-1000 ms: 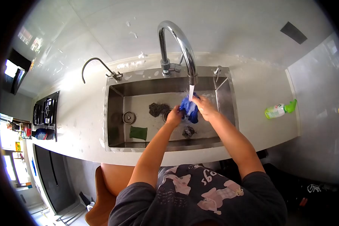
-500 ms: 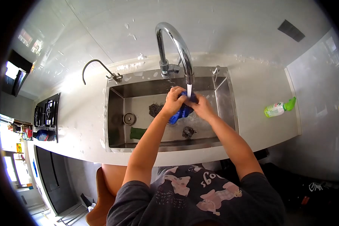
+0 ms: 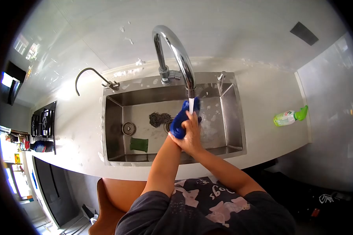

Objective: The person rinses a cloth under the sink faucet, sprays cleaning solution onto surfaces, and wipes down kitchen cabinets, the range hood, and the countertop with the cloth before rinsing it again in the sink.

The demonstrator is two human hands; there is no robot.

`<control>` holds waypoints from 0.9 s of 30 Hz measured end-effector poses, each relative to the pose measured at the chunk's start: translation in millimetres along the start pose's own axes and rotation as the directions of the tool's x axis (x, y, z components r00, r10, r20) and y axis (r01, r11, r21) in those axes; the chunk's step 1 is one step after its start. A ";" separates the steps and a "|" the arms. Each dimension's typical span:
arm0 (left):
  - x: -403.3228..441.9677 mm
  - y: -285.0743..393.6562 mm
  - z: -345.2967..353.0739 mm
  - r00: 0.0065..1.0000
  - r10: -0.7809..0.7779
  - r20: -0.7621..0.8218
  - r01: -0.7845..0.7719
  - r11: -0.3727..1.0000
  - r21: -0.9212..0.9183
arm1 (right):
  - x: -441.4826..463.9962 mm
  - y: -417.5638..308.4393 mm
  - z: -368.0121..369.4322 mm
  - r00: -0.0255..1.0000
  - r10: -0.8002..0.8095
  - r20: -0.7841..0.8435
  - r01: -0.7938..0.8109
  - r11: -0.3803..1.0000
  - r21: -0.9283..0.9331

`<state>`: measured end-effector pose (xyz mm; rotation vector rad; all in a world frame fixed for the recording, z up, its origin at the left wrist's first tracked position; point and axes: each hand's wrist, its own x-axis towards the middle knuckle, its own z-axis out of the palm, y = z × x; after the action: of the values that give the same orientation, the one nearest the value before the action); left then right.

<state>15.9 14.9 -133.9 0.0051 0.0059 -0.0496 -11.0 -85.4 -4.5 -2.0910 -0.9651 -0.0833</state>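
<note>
Water from the curved faucet (image 3: 180,51) runs onto a bunched blue cloth (image 3: 179,122) over the sink. My right hand (image 3: 191,135) is closed over the cloth's near right side, its fingers lying in the stream. From the left, my left forearm (image 3: 163,164) reaches to the cloth, crossing close to my right hand; the cloth and right hand hide my left fingers. Just left of the cloth, a dark steel wool scourer (image 3: 159,119) lies on the sink floor. A green scouring pad (image 3: 139,144) rests nearer me.
The steel sink (image 3: 233,117) is set into a pale counter (image 3: 259,98). A round metal strainer (image 3: 128,128) sits at its left. A slim second tap (image 3: 91,70) stands behind left. A green-capped spray bottle (image 3: 288,118) lies at right; a gas hob (image 3: 45,121) is far left.
Both hands and the cloth have moved nearer me. My left hand has become hidden at the cloth, and my right hand has come across over it. The second scourer is out of sight.
</note>
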 end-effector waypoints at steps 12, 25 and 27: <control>-0.2 -1.1 -24.0 0.942 0.117 -0.315 -0.082 0.989 0.123 | -0.8 44.2 32.2 0.948 0.269 0.173 -0.308 0.911 0.274; -19.1 -15.5 53.4 0.598 0.405 -0.692 0.062 0.837 0.544 | 32.1 127.8 44.4 0.761 0.611 0.218 -0.617 0.578 0.534; -24.2 -11.5 69.0 0.524 0.462 -0.716 0.029 0.830 0.556 | 15.8 124.3 38.8 0.698 0.676 0.236 -0.688 0.542 0.483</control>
<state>-8.4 4.2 -64.8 0.5819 0.9869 0.2324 72.4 -95.5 -105.3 -1.7709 -0.0646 0.5682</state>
